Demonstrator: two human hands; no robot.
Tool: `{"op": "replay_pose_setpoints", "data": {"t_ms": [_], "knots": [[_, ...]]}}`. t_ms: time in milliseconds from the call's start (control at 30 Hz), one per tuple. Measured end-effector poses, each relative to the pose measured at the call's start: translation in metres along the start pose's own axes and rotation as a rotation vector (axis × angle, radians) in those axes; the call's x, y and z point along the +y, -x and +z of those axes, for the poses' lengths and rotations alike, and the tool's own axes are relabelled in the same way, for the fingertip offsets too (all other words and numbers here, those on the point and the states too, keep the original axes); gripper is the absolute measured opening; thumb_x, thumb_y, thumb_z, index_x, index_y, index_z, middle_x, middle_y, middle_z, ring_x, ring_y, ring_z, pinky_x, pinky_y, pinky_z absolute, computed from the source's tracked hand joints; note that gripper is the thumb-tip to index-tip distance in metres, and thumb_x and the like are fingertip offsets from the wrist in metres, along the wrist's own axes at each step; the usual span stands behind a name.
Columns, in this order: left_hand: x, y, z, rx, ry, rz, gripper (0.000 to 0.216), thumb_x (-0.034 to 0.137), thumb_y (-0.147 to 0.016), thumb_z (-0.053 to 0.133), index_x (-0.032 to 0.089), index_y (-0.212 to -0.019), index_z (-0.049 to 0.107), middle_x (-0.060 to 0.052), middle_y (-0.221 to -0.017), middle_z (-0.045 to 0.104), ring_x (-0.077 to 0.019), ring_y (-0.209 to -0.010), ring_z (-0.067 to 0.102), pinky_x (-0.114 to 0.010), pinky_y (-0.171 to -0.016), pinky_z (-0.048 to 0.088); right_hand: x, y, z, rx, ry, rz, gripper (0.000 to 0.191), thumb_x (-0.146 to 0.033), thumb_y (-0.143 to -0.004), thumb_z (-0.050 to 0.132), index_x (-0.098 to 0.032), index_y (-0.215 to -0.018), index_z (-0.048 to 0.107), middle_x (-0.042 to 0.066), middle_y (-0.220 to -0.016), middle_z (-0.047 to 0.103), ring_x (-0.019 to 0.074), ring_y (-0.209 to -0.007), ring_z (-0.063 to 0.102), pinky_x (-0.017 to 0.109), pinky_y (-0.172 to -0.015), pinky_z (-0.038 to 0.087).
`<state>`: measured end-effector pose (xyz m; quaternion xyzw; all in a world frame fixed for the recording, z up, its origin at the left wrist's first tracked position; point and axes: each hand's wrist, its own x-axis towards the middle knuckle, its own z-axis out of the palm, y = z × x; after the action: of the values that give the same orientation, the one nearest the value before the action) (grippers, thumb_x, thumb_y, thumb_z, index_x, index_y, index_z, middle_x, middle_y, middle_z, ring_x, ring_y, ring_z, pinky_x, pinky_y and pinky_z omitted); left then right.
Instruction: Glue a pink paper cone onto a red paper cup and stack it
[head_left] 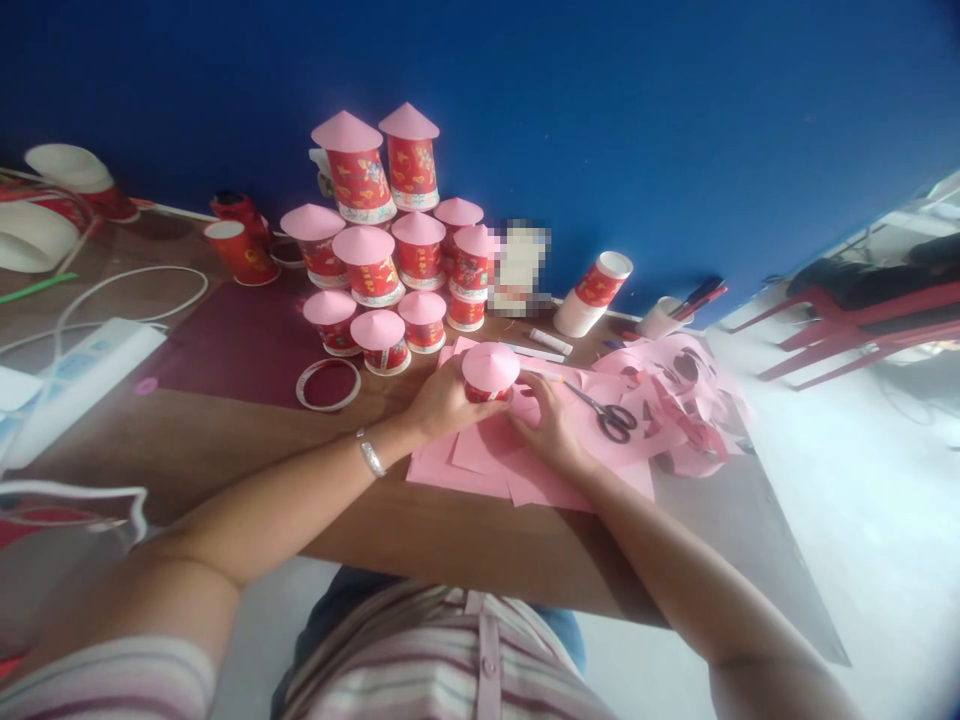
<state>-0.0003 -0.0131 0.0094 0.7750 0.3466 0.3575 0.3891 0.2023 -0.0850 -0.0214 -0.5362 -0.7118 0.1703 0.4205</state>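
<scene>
My left hand (pixel 448 402) is wrapped round a small red paper cup (pixel 480 393) topped by a pink paper cone (pixel 491 367). To the right of the cup, my right hand (pixel 553 430) is curved with thumb and fingers apart. Its fingertips are close to the cup; whether they touch it I cannot tell. Pink paper sheets (pixel 480 462) lie under both hands. Black-handled scissors (pixel 616 420) rest on the paper beyond my right hand. Behind the left hand, several red cups with pink cone tops (pixel 365 262) stand grouped and stacked.
Pink paper scraps (pixel 686 400) pile up at the right. Along the blue wall stand a tilted stack of cups (pixel 592 293) and a pen holder (pixel 664 318). A white ring (pixel 328 385), a power strip (pixel 82 390) and cables are on the left. A red chair (pixel 847 330) is at far right.
</scene>
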Motion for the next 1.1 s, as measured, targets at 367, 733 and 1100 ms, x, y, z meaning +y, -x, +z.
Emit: {"op": "replay_pose_setpoints", "data": {"t_ms": [367, 733, 1100], "knots": [[-0.009, 0.003, 0.011, -0.040, -0.076, 0.042, 0.068, 0.048, -0.072, 0.095, 0.020, -0.125, 0.061, -0.013, -0.121, 0.067, -0.0340, -0.120, 0.066, -0.056, -0.105, 0.059, 0.009, 0.005, 0.010, 0.014, 0.080, 0.029, 0.042, -0.049, -0.093, 0.072, -0.025, -0.126, 0.063, 0.013, -0.112, 0.075, 0.0316, -0.097, 0.076, 0.046, -0.083, 0.068], [0.012, 0.018, -0.023, 0.125, -0.186, 0.128, 0.058, 0.047, -0.081, 0.087, 0.019, -0.122, 0.058, -0.012, -0.116, 0.070, -0.0301, -0.106, 0.069, -0.046, -0.090, 0.059, 0.002, 0.008, 0.013, 0.035, -0.011, 0.067, 0.040, -0.037, -0.094, 0.071, -0.025, -0.132, 0.064, 0.012, -0.121, 0.077, 0.0252, -0.094, 0.076, 0.048, -0.087, 0.067], [0.004, 0.020, -0.016, 0.136, -0.189, 0.156, 0.061, 0.043, -0.081, 0.088, 0.021, -0.129, 0.057, -0.015, -0.128, 0.069, -0.0355, -0.125, 0.067, -0.055, -0.108, 0.056, -0.006, 0.000, 0.007, -0.090, -0.008, 0.045, 0.054, -0.046, -0.090, 0.078, -0.024, -0.135, 0.059, 0.016, -0.126, 0.074, 0.0311, -0.101, 0.077, 0.051, -0.085, 0.068]]}}
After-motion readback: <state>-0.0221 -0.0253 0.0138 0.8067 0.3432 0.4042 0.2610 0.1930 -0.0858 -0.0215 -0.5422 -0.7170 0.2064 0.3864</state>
